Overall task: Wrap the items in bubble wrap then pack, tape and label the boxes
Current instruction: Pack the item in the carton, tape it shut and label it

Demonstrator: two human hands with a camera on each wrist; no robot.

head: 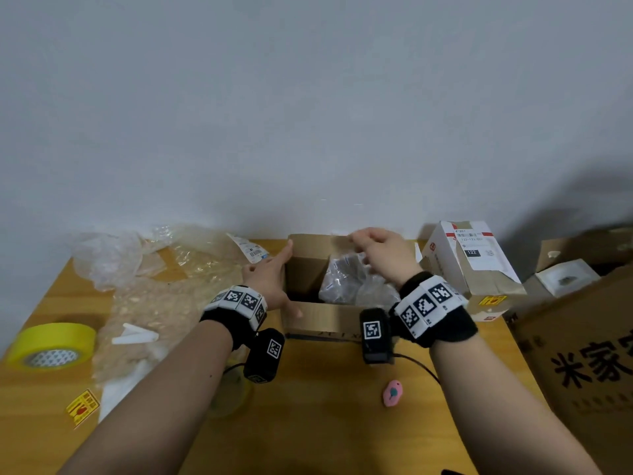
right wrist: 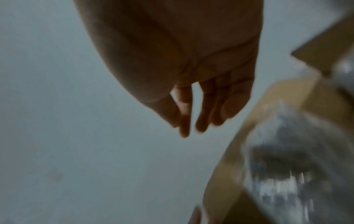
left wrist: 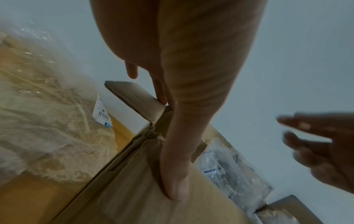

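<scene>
Cardboard box (head: 322, 320) steadied by flat left hand (head: 270, 282).

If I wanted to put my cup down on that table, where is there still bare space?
Bare wood lies in front of the open box, around the small pink object between the forearms. The left side is crowded: yellow tape roll, bubble wrap. On the right, a white box and a big carton fill the edge.

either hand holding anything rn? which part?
Left hand rests straight-fingered against the open box at its left wall, thumb on the near flap; no grip. Right hand hovers over the box, holding nothing.
</scene>
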